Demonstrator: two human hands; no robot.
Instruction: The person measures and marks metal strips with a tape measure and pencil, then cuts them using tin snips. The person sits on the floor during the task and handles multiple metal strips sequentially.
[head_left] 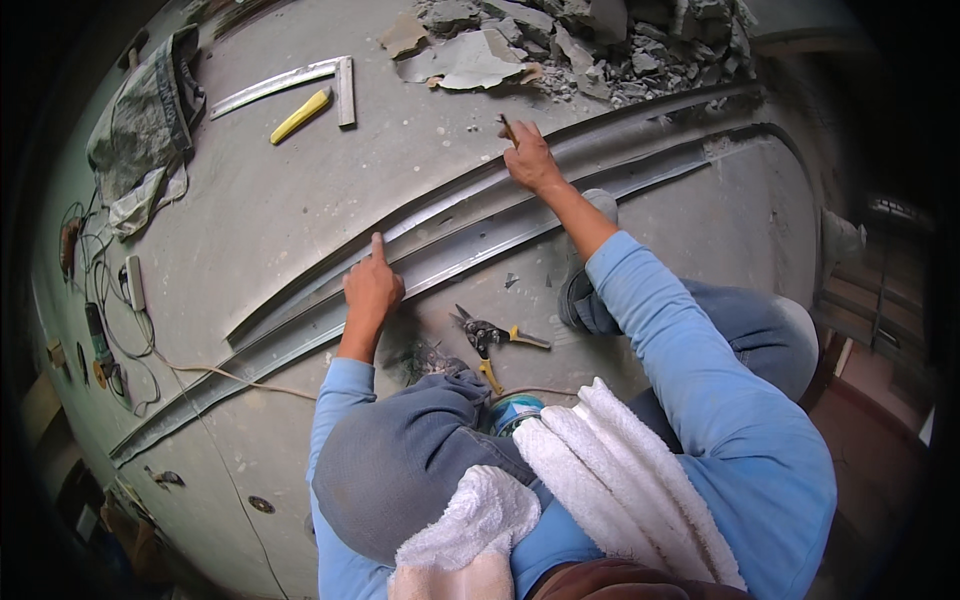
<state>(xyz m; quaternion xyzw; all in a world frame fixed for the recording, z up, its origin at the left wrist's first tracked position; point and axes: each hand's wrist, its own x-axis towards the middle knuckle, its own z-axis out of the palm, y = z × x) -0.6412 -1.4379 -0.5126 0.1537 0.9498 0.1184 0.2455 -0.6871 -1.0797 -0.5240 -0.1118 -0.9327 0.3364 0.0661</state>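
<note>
Two long, bright metal channels lie side by side on the floor, slanting from lower left to upper right: the far channel [450,208] and the near channel [485,247]. My left hand [373,290] is closed at the near edge of the far channel, its index finger stretched across it; the undersides of its fingers are hidden. Farther right, my right hand [532,160] pinches a thin brown pencil [508,130] over that same channel's far edge. Yellow-handled tin snips [482,335] lie with their jaws apart on the floor, between my left hand and my knees.
Broken rubble [600,50] is heaped at the far right. Beyond the channels lie a metal square [345,95] and a yellow utility knife [300,116]. At left are a grey bag [150,130], a power strip [134,282] and an angle grinder [98,335]; a cord crosses the near channel.
</note>
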